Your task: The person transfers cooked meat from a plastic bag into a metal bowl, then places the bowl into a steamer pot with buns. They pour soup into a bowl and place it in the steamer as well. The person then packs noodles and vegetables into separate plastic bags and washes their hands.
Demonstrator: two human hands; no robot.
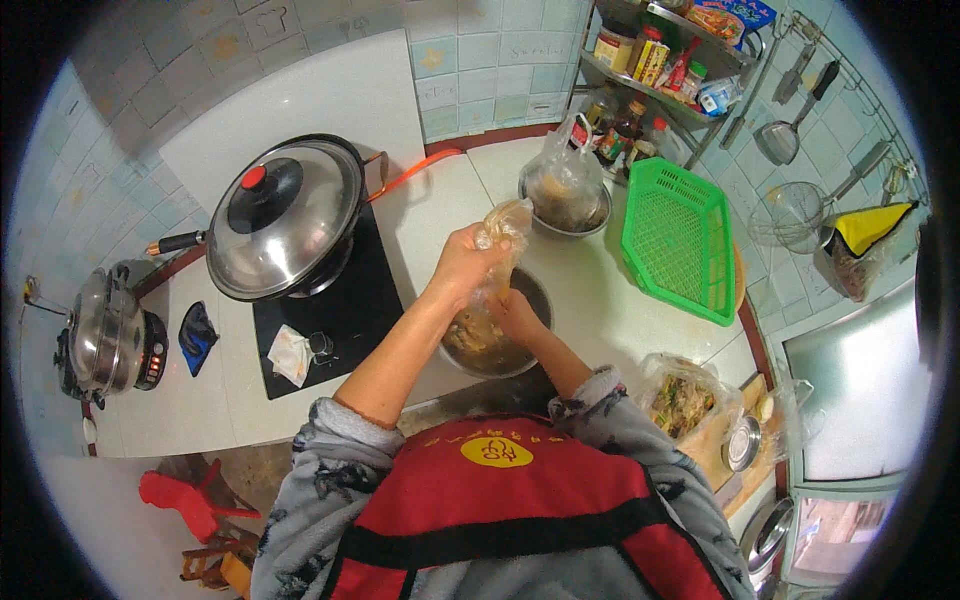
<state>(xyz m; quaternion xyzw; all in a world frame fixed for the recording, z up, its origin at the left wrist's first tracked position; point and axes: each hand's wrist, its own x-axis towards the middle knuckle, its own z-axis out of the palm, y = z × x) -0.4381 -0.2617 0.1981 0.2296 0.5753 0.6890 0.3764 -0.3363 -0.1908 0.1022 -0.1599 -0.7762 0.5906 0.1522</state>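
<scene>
My left hand (pixel 466 262) is closed around the gathered upper part of a clear plastic bag (pixel 511 222), held over a metal bowl (pixel 546 318). Lower down, my right hand (pixel 516 320) grips the bag's lower end, just above the bowl's right side. Its fingertips are partly hidden by the bag and by the hand itself. Inside the bowl lies brownish, wet-looking food (pixel 472 338). Behind my hands, a second metal bowl (pixel 583 228) holds another knotted clear plastic bag (pixel 562 180) with pale brown contents.
A lidded wok (pixel 270 225) stands on the black cooktop (pixel 360 300) at left, near a steamer pot (pixel 105 335). On the right are a green basket (pixel 680 240), a bag of mixed food (pixel 684 400) and a cutting board (pixel 715 460). Bottles and a condiment rack (pixel 660 90) stand behind.
</scene>
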